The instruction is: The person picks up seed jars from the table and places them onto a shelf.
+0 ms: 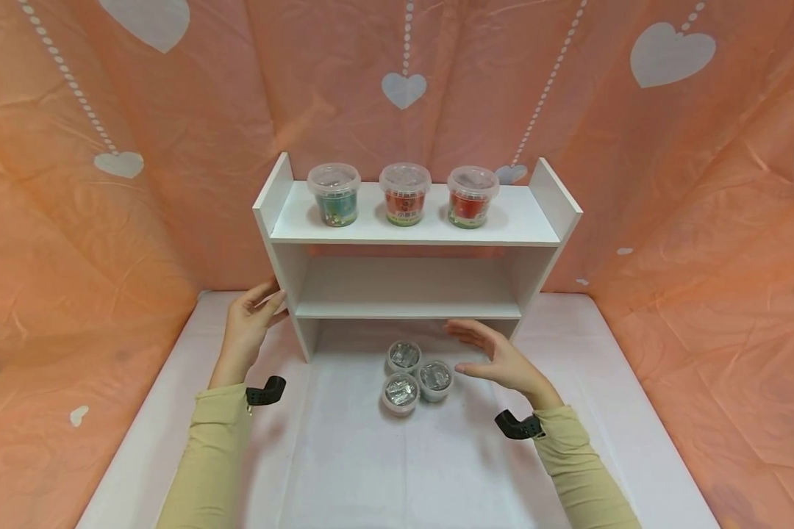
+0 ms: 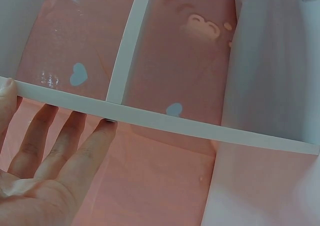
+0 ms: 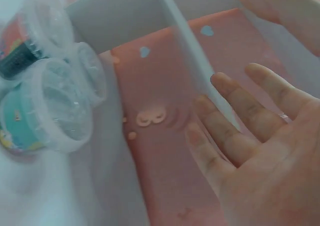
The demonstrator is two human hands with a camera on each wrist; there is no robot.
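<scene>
A white two-tier shelf (image 1: 410, 286) stands at the back of the table. My left hand (image 1: 248, 323) is at its left side panel, with fingertips (image 2: 102, 131) right at the panel's edge in the left wrist view. My right hand (image 1: 503, 360) is spread in front of the shelf's lower right, palm facing inward and holding nothing. Between the hands, closer to the right one, three small lidded tubs cluster on the table: a rear tub (image 1: 404, 355), a right tub (image 1: 435, 377) and a front tub (image 1: 400, 391). Silvery contents show through their clear lids.
Along the top board stand a teal tub (image 1: 336, 202), a red tub (image 1: 404, 202) and another red tub (image 1: 470, 202), all clear-lidded. Orange cloth (image 1: 344, 88) with pale hearts surrounds the white tabletop (image 1: 370, 470) at the back and both sides.
</scene>
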